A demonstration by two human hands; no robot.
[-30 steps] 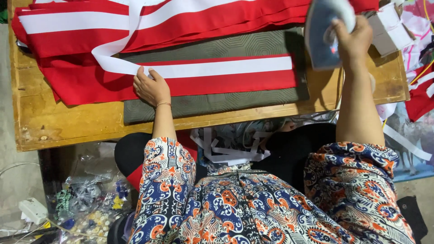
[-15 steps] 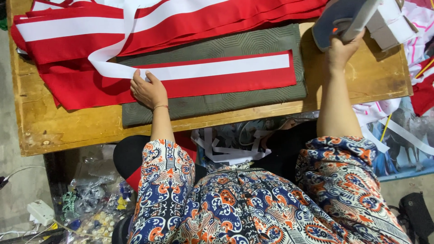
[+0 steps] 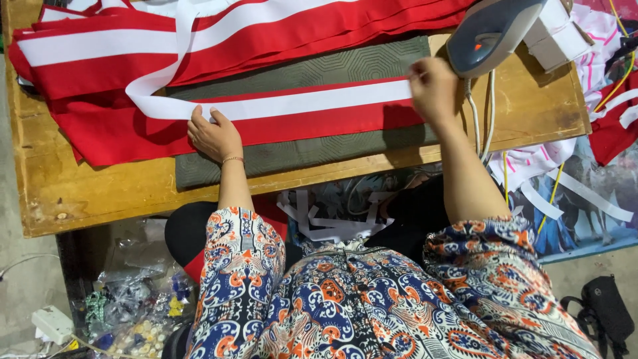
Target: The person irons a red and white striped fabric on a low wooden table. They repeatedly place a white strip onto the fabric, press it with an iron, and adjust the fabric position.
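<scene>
Meanwhile, both hands (image 3: 214,135) on white strip (image 3: 299,104)

Left hand (image 3: 214,135) lies flat, fingers spread; right hand (image 3: 433,90) reaches forward, fingers curled downward

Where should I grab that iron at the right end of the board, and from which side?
Judging by its pose, take the iron by the handle, coming from above on the near side. It sits past the right hand with its cord trailing toward the person; the handle itself is mostly hidden.
</scene>
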